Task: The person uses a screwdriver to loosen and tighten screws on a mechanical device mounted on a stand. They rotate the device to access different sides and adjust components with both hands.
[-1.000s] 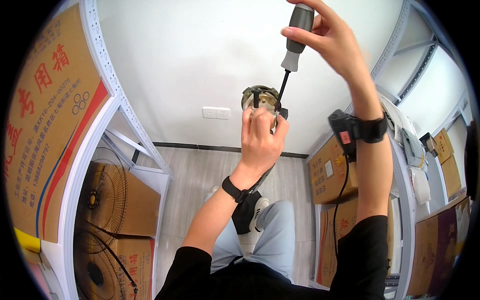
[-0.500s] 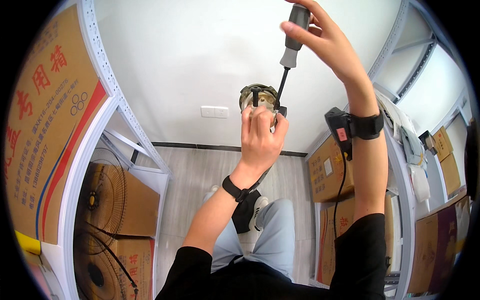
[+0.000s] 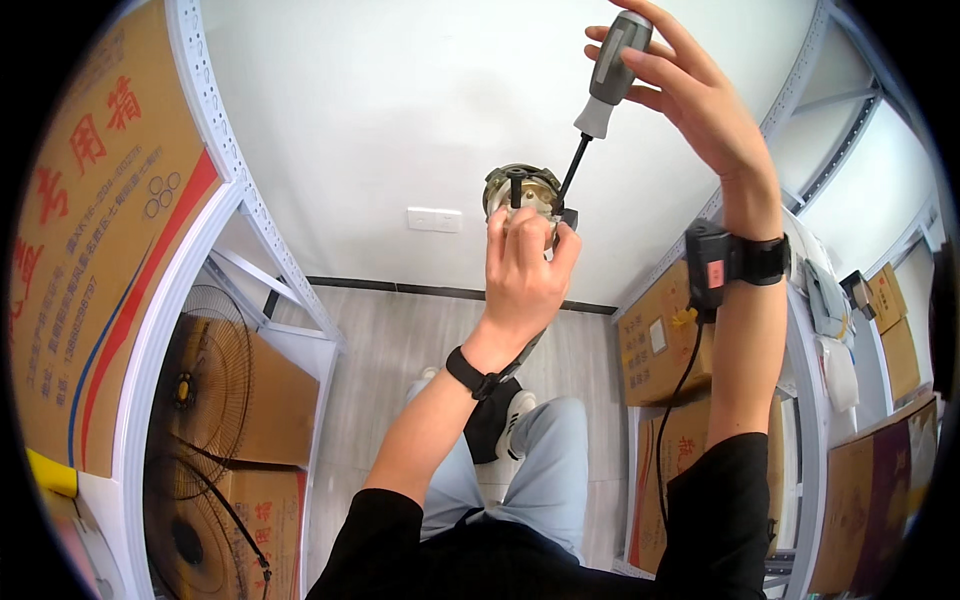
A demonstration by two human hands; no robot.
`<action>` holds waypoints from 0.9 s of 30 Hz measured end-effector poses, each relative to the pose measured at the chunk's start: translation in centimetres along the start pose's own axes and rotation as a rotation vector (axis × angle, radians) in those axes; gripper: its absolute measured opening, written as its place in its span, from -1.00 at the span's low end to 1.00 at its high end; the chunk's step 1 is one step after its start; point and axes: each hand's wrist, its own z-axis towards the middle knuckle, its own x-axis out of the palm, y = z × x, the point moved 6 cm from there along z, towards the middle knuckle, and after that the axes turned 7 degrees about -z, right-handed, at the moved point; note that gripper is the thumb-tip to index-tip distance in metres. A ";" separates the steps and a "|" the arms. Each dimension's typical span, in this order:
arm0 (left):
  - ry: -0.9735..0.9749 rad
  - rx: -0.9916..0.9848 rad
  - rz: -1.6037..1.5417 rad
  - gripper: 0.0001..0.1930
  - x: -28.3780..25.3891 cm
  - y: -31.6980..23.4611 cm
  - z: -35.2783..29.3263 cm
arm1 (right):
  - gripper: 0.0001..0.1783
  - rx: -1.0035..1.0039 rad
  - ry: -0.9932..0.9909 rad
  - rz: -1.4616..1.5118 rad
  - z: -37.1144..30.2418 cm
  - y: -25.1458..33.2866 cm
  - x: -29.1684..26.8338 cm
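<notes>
A round metal part [image 3: 541, 184], dull silver and brassy with a dark rim, stands in front of the white wall. It looks like a bare motor head; a short black knob [image 3: 517, 188] sticks up from it. My left hand [image 3: 526, 285] pinches its near side, with curled fingertips partly hiding what they grip. Above, my right hand [image 3: 705, 115] holds a screwdriver [image 3: 618, 68] by its dark grey handle between thumb and fingers. The black shank slants down left, and its tip meets the right side of the metal part, beside a black block. A dark pole runs below my left wrist.
Metal shelving flanks both sides. On the left are a large carton [image 3: 90, 250] and wire fan guards [image 3: 205, 380]; more cartons [image 3: 655, 335] fill the right shelf. A wall socket [image 3: 434, 219] is behind. A cable [image 3: 682, 385] hangs from my right wrist device [image 3: 708, 268].
My right hand has shifted right and slightly down, its fingers now spread more around the handle, and the screwdriver leans further right. My left hand stays on the metal part.
</notes>
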 end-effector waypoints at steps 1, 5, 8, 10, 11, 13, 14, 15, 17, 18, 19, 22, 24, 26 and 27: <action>-0.003 0.001 -0.005 -0.82 -0.1 0.0 0.0 | -0.40 0.007 -0.008 -0.083 0.0 0.6 0.2; -0.014 0.015 -0.028 -0.82 -0.3 -0.2 0.2 | -0.37 -0.042 -0.085 -0.546 0.5 0.8 -0.1; -0.014 0.010 -0.019 -0.82 -0.1 -0.5 0.2 | -0.33 -0.065 -0.135 -0.580 0.5 0.1 0.2; -0.008 0.004 0.022 -0.81 -0.3 0.3 -0.1 | -0.33 0.211 -0.199 -0.153 0.5 1.6 1.4; -0.012 0.006 0.016 -0.81 -0.2 0.0 0.0 | -0.32 0.102 -0.125 -0.179 0.6 0.9 0.7; -0.017 0.013 -0.026 -0.82 0.0 -0.6 0.2 | -0.31 -0.111 0.018 -0.210 0.4 -0.6 -1.1; -0.014 0.018 -0.034 -0.82 -0.2 -0.4 0.1 | -0.30 -0.040 -0.008 -0.394 0.6 0.0 -0.8; -0.013 0.024 -0.046 -0.82 -0.3 -0.3 0.1 | -0.29 0.033 -0.037 -0.581 0.7 0.3 -0.4; -0.012 0.015 -0.025 -0.82 -0.2 -0.2 0.1 | -0.28 -0.015 -0.167 -0.804 0.7 0.3 0.2; -0.012 0.010 -0.017 -0.81 -0.1 -0.3 0.2 | -0.29 -0.042 -0.147 -0.698 0.6 -0.1 0.4; -0.009 0.005 -0.018 -0.81 -0.1 -0.3 0.1 | -0.29 -0.068 -0.126 -0.593 0.5 -0.2 0.5; -0.006 -0.004 -0.018 -0.81 -0.1 -0.2 0.1 | -0.33 -0.036 0.030 -0.212 0.3 0.4 -0.3; -0.007 0.004 -0.034 -0.81 -0.2 -0.2 0.1 | -0.36 -0.114 0.029 -0.233 0.4 0.9 0.5; -0.005 0.007 -0.040 -0.80 -0.2 -0.2 0.0 | -0.37 -0.036 -0.058 -0.531 0.5 1.5 1.2; -0.004 0.008 -0.043 -0.80 -0.3 -0.2 0.0 | -0.38 0.005 -0.101 -0.680 0.5 1.8 1.6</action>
